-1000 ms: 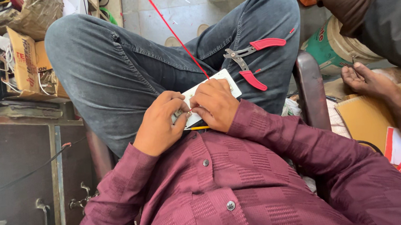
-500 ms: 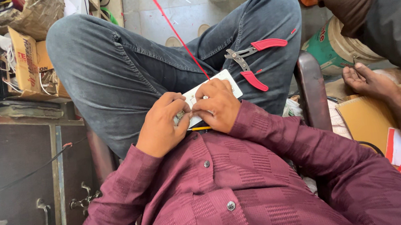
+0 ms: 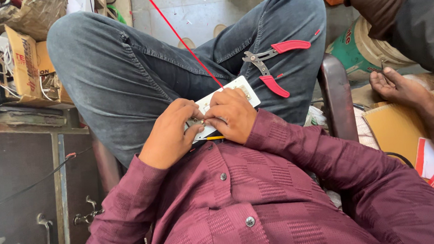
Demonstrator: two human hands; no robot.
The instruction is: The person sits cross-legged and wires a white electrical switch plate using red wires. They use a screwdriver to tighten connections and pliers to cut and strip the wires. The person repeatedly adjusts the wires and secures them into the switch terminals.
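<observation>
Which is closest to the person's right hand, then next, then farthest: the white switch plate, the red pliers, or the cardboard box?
From the right hand:
1. White switch plate, under the fingers, on the lap.
2. Red pliers, lying on the thigh just above the hand.
3. Cardboard box, far across at the other side, past the other knee.

Both hands' fingers [image 3: 197, 119] hide most of the white switch plate [image 3: 243, 91] and the work point.
</observation>
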